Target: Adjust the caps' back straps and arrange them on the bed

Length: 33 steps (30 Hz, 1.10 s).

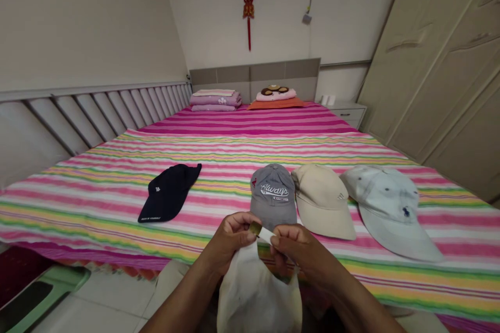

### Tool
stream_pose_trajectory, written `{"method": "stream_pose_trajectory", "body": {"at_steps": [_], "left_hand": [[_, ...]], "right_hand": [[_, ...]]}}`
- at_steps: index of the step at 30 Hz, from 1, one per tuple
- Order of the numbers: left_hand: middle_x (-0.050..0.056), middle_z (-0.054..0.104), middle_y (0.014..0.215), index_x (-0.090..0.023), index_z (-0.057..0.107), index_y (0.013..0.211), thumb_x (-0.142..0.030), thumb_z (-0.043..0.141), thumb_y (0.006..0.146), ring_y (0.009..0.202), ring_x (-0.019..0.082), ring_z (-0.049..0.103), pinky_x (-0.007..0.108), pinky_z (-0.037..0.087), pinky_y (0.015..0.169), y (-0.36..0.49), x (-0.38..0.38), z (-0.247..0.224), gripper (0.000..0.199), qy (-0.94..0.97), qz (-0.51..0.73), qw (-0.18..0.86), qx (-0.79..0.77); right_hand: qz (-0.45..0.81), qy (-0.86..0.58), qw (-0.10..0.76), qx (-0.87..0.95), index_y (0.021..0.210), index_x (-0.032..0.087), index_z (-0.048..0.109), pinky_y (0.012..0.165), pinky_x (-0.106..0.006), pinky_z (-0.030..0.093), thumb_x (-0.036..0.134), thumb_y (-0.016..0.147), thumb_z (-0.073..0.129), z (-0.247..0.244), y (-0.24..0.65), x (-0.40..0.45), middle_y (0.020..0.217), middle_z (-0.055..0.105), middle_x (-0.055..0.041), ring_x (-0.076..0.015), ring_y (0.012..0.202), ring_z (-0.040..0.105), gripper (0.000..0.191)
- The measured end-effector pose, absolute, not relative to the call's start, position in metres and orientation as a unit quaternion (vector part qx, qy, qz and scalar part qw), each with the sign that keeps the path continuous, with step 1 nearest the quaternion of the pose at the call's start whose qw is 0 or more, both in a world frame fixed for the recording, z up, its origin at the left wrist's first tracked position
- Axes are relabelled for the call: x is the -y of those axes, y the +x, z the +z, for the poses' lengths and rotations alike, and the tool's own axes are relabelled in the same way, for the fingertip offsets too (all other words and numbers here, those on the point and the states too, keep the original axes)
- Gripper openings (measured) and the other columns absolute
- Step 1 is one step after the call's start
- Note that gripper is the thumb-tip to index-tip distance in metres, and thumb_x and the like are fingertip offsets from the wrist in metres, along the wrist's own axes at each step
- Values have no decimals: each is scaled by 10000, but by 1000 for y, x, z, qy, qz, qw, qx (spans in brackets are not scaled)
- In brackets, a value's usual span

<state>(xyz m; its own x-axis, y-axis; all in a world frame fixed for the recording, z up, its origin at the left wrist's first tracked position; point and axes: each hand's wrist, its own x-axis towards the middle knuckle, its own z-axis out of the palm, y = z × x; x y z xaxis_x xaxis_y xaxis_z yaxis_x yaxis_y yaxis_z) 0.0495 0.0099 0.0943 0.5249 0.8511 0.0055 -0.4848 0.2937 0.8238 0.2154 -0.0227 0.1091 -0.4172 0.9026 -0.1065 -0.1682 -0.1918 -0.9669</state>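
Note:
A white baseball cap [260,296] hangs below my hands at the bed's near edge, its back opening towards the top. My left hand [236,234] pinches the brass-coloured buckle of its strap. Between finger and thumb, my right hand [291,247] grips the white strap [266,235] close to the buckle. Just beyond lies a grey cap [272,192] with white lettering. Beside it to the right are a beige cap [324,203] and a pale blue cap [390,208]. A navy cap [170,192] rests apart on the left.
The bed has a striped sheet [219,148] and a slatted rail [97,114] on the left. Folded bedding [216,101] and a pink pillow [275,95] lie by the headboard [281,73]. A green stool [47,291] stands lower left; a wardrobe [441,73] is at right.

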Motion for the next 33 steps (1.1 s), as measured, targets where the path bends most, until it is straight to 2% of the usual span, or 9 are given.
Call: {"method": "stream_pose_trajectory", "body": {"at_steps": [6,11,14,19,24,28,33], "left_hand": [[5,592,635,-131,654,777,-193,749,541,539,89,536,194,400,518,53,-8,94,262,429,409,773,-227],[2,587,687,-141,666,766,-199,761,512,569,91,538,200,410,531,52,-7,94,277,432,428,760,-230],[3,593,695,-168,663,776,-208,756,519,560,103,543,224,417,529,51,-8,91,276,419,436,759,-243],[-9,561,654,-141,666,738,-205,775,480,534,76,502,185,366,488,54,-8,90,286,455,422,737,-268],[-7,560,684,-146,661,737,-206,768,488,547,93,517,209,383,505,52,-7,94,277,432,435,746,-261],[-2,549,691,-143,661,756,-196,753,515,555,91,506,212,374,514,49,-7,93,263,455,430,734,-263],[14,542,687,-122,667,749,-210,749,527,605,107,499,216,360,545,50,-7,91,252,523,416,692,-271]], "right_hand": [[692,-349,414,477,592,134,529,377,-199,293,354,712,585,107,209,23,421,508,31,-59,345,406,257],[694,-337,404,491,595,130,530,388,-207,303,428,745,546,105,210,23,494,535,9,-70,388,441,334],[682,-353,411,491,566,136,515,396,-200,310,388,730,574,105,211,23,479,529,20,-65,389,439,307],[693,-363,404,475,569,131,520,364,-184,292,355,726,584,103,210,22,456,529,24,-57,351,430,281],[710,-351,387,472,598,129,543,378,-216,356,426,745,546,99,212,21,482,573,-5,-92,377,480,331],[701,-366,393,469,538,143,510,362,-200,307,370,700,587,101,211,23,395,511,31,-69,332,410,289],[688,-375,392,482,558,137,523,384,-196,272,331,703,571,106,209,24,408,489,46,-55,344,395,247]]}}
